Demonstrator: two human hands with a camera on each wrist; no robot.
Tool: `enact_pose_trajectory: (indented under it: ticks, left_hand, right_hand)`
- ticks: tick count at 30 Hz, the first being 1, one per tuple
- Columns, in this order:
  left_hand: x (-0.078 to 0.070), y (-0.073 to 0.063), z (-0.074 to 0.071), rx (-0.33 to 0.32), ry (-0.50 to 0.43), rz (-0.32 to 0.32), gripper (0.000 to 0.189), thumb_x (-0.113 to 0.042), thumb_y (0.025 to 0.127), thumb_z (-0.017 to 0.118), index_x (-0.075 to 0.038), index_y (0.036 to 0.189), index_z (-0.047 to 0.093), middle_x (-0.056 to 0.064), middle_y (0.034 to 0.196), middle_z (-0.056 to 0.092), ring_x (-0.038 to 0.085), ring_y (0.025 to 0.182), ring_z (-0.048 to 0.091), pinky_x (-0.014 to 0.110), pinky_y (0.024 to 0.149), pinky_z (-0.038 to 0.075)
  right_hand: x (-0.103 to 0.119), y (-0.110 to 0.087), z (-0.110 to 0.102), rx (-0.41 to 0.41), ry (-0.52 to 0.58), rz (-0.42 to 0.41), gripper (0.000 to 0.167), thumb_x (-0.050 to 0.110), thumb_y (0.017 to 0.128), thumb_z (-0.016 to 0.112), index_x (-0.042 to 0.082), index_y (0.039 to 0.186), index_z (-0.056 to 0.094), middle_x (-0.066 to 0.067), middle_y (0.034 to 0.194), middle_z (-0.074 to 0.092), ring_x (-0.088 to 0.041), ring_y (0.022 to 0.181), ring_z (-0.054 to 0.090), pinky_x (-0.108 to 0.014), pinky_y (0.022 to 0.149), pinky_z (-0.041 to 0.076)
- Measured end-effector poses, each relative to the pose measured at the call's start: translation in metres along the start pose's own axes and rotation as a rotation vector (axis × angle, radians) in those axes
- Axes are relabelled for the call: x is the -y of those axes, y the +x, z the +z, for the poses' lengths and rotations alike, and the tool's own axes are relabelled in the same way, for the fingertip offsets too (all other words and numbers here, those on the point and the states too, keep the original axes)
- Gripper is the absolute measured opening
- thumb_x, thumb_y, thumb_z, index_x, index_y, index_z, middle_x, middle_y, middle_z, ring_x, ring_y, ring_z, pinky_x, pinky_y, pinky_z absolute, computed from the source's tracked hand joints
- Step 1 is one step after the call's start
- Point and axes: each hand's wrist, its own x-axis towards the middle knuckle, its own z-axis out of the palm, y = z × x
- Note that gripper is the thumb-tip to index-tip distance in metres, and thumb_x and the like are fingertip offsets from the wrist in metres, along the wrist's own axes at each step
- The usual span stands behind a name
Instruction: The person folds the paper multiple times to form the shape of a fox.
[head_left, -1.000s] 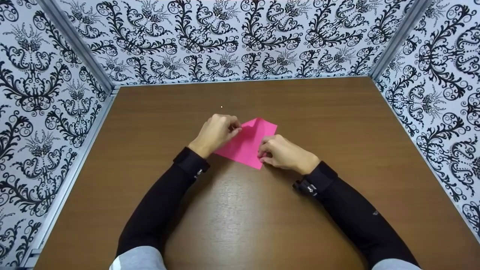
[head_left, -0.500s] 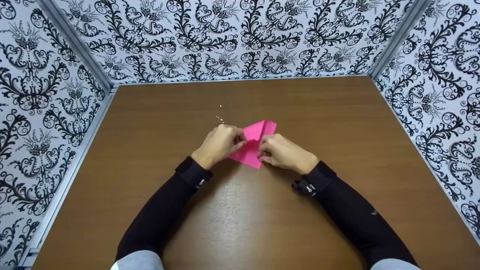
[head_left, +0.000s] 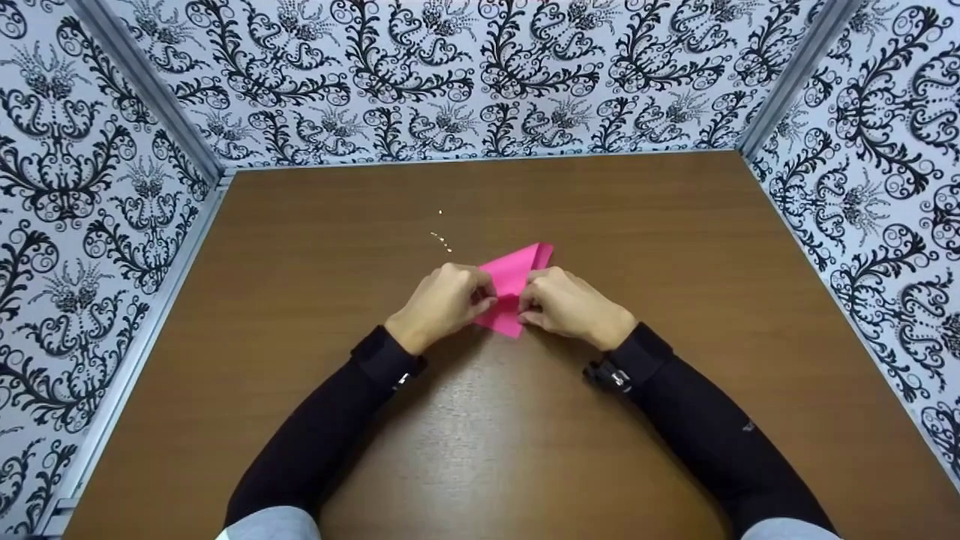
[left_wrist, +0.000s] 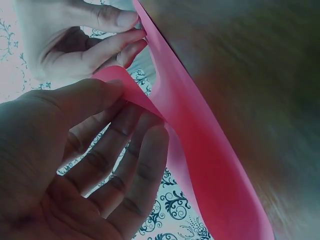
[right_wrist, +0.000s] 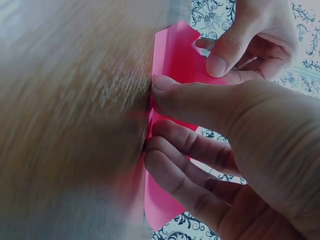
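Note:
A sheet of pink paper point(head_left: 513, 271) lies on the table between the two hands, its left side lifted and curving over toward the right. My left hand point(head_left: 444, 306) pinches the raised edge between thumb and fingers, which the left wrist view shows closely on the paper point(left_wrist: 210, 165). At the paper's right edge, my right hand point(head_left: 574, 309) holds it low against the tabletop, thumb and fingertips on the edge in the right wrist view. Part of the sheet is hidden behind both hands.
The brown wooden table point(head_left: 337, 225) is enclosed by patterned black-and-white walls point(head_left: 420, 82) at the back and both sides. Small bright specks point(head_left: 442, 240) show on the tabletop beyond the left hand.
My left hand has moved right and nearer the body, bringing the paper's left edge over toward the right one. The right hand stays almost in place.

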Motion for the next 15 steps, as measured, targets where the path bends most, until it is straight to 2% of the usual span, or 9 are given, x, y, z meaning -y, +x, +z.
enact_pose_trajectory:
  ticks: [9,15]
  left_hand:
    - [-0.009,-0.005,0.004,0.044,0.075,0.055,0.006,-0.009,0.101,0.089,-0.014,0.098,0.088,0.003,0.098,0.088,0.024,0.091,0.086,0.048,0.080,0.073]
    - [-0.013,-0.006,0.008,0.077,0.107,0.078,0.009,-0.005,0.099,0.086,-0.013,0.097,0.087,0.003,0.094,0.085,0.024,0.083,0.078,0.050,0.074,0.071]
  right_hand:
    - [0.002,0.000,0.001,0.002,-0.037,0.026,0.016,0.018,0.099,0.095,0.016,0.086,0.085,0.000,0.088,0.074,-0.011,0.079,0.064,-0.033,0.070,0.061]
    - [0.003,0.001,0.000,-0.001,-0.057,0.037,0.024,0.016,0.098,0.095,0.015,0.080,0.079,0.001,0.081,0.068,-0.010,0.074,0.057,-0.033,0.066,0.056]
